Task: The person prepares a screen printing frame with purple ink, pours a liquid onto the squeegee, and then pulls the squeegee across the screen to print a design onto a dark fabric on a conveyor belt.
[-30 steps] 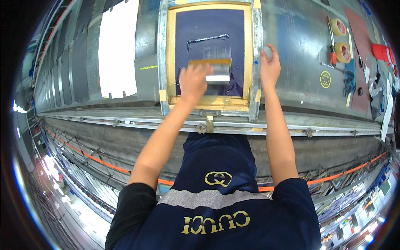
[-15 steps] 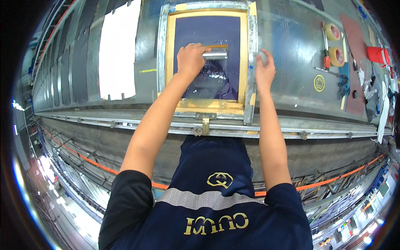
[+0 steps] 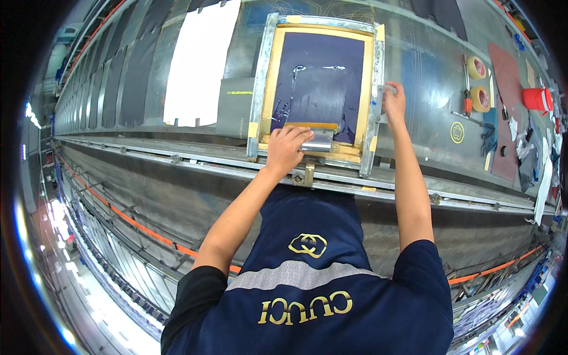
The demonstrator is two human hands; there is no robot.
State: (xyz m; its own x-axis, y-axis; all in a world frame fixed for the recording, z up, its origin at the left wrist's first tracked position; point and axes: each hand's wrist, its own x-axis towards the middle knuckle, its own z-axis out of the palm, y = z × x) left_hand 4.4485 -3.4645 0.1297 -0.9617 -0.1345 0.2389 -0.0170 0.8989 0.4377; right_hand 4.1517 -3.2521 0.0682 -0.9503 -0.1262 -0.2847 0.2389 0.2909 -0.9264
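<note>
A screen-printing frame (image 3: 258,97) with metal sides and yellow tape lies on the long table; dark ink streaks its mesh (image 3: 319,53). At the frame's near end, my left hand (image 3: 287,148) is closed around a squeegee (image 3: 320,139) with a metal holder and a yellowish blade edge. The squeegee lies crosswise over the mesh, its left part covered by my fingers. My right hand (image 3: 395,106) has its fingers curled at the outer right side of the frame, and the exact contact there is partly hidden.
A metal rail (image 3: 236,171) runs along the near table edge. Left of the frame lie a white sheet (image 3: 198,65) and dark fabric pieces (image 3: 133,77). To the right are tape rolls (image 3: 480,99), a screwdriver (image 3: 467,105), a reddish board (image 3: 503,112) and a red container (image 3: 537,99).
My left hand has drawn the squeegee from mid-mesh to the frame's near end, leaving a rectangular ink outline. My right hand stays beside the frame. The whole view has shifted slightly.
</note>
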